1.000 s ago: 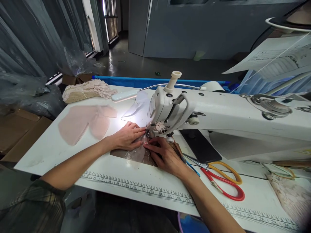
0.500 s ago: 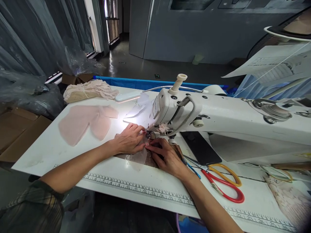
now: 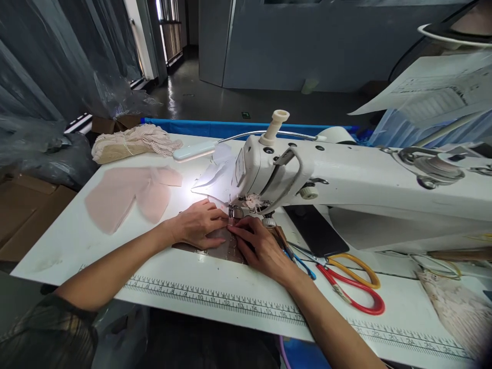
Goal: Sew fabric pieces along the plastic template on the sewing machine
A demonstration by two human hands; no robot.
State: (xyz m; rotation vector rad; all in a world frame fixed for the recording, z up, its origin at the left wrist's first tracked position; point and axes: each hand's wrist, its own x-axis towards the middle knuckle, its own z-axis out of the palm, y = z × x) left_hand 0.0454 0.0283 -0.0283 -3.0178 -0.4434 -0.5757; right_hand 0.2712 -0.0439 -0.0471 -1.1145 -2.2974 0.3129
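My left hand (image 3: 200,224) lies flat on a piece of sheer fabric (image 3: 217,247), fingers outstretched and thumb apart, just left of the needle area. From the other side my right hand (image 3: 259,246) grips the fabric's edge, its fingertips close in front of the presser foot (image 3: 235,211). Above both hands is the head of a white sewing machine (image 3: 255,166). A bright lamp lights the white material (image 3: 217,179) behind the needle. Part of the fabric is hidden beneath my hands.
Pale pink cut pieces (image 3: 115,197) lie at the left, with a tied lace bundle (image 3: 136,142) behind them. Right of my hand are scissors (image 3: 369,302) with red and yellow handles and a black phone (image 3: 317,230). A printed ruler (image 3: 215,302) runs along the table's front edge.
The whole view has shifted slightly, with things sitting a little further left and up. My left fingers have moved slightly on the fabric; the right hand stays near the presser foot.
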